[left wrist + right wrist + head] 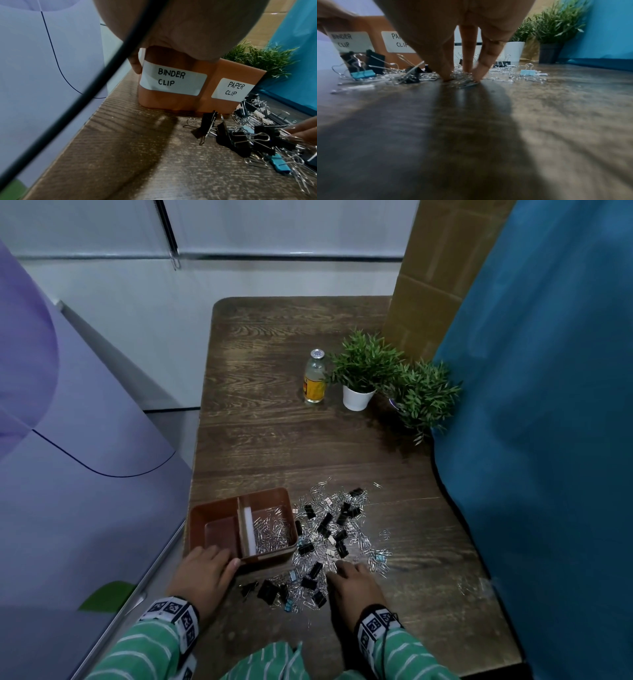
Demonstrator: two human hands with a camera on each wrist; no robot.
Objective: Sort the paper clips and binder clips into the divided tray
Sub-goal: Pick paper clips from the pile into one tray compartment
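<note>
A brown divided tray (263, 493) stands at the table's near left. Its front wall bears the labels "BINDER CLIP" (171, 79) and "PAPER CLIP" (233, 90). The right compartment holds silver paper clips (274, 530); the left one looks empty. My left hand (222, 559) grips the tray's near left corner, fingers (135, 65) wrapped round its edge. A mixed pile (329, 535) of paper clips with black binder clips (240, 139) and blue binder clips (363, 75) lies right of the tray. My right hand (337, 568) pinches a bunch of paper clips (464, 81) on the table at the pile's near edge.
A glass bottle (315, 378), a plant in a white pot (358, 398) and a second plant (424, 395) stand at the back right. A blue curtain (548, 440) hangs along the right edge. The tray sits close to the table's left edge (193, 474). A few stray clips (476, 587) lie near right.
</note>
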